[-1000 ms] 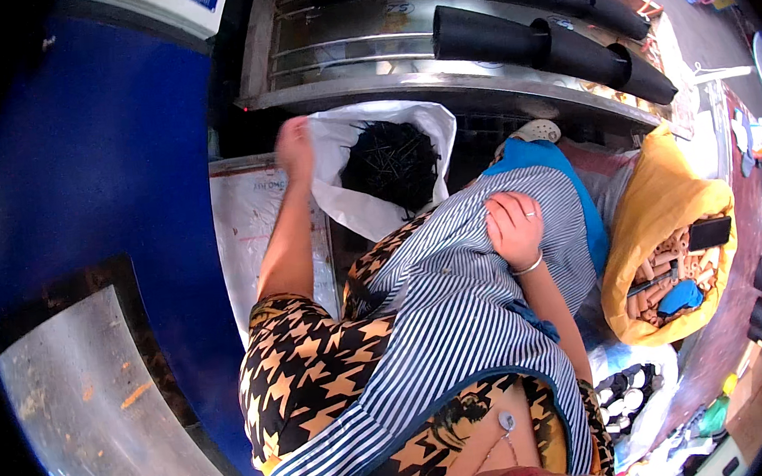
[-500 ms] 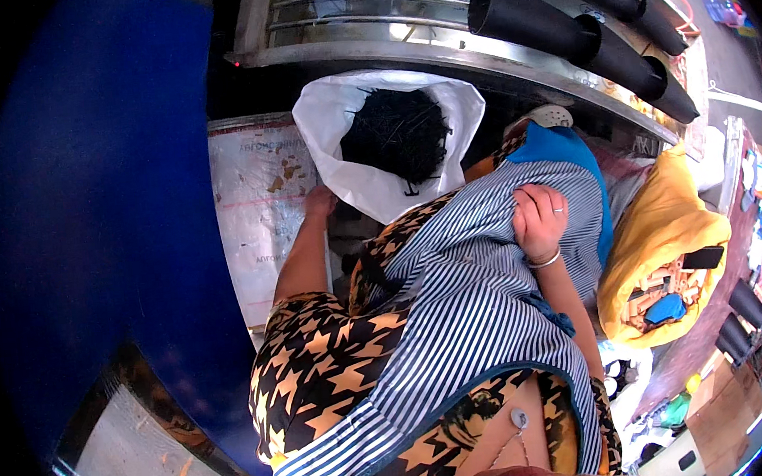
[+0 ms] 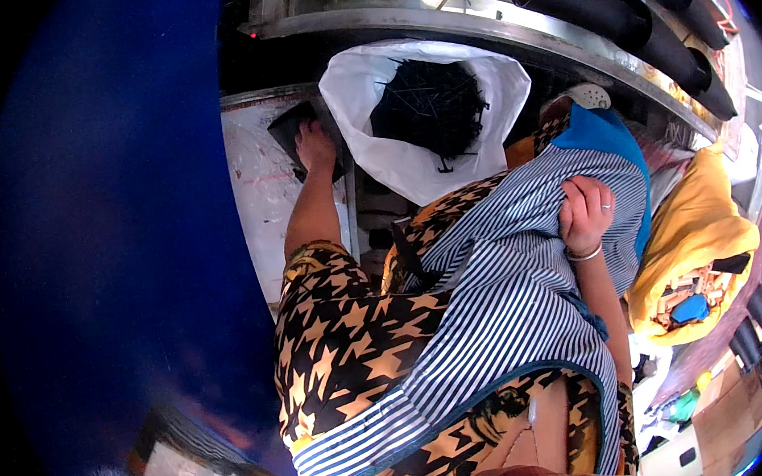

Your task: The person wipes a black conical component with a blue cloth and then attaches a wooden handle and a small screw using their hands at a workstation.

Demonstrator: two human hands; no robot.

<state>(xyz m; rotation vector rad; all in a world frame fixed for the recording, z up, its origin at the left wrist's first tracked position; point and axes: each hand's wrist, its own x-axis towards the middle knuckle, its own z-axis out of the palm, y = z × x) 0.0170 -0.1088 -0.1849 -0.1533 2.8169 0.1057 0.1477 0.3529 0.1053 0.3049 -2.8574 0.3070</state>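
- The dark flat piece [image 3: 285, 131] lies on the pale wrapped surface [image 3: 257, 203], under your left hand [image 3: 316, 149], just left of the white sack [image 3: 358, 146]. If it is loose there, a glancing push could skid it off the edge.
- Your left fingers lie over the piece; I cannot tell whether they grip it or only press. A shallow hold could let it slip if lifted.
- The sack's soft mouth stands close beside that hand. A wrist or sleeve catching its rim could fold it inward or tip the sack.
- Inside, the thin black pieces [image 3: 429, 104] lie tangled, so pulling one could drag others along. One small black piece [image 3: 445, 168] sits on the sack's near inner wall, where a knock to the rim could spill it.
- Your right hand [image 3: 586, 208] rests, fingers curled, on the striped apron [image 3: 493, 292]; I cannot tell whether it pinches the cloth. A sudden knee shift could unsettle it and nudge the sack.
- Farther right, the yellow bag [image 3: 698, 231] holds tan pieces [image 3: 669, 294] and a blue item [image 3: 691, 308]; a swinging right elbow could jostle them.
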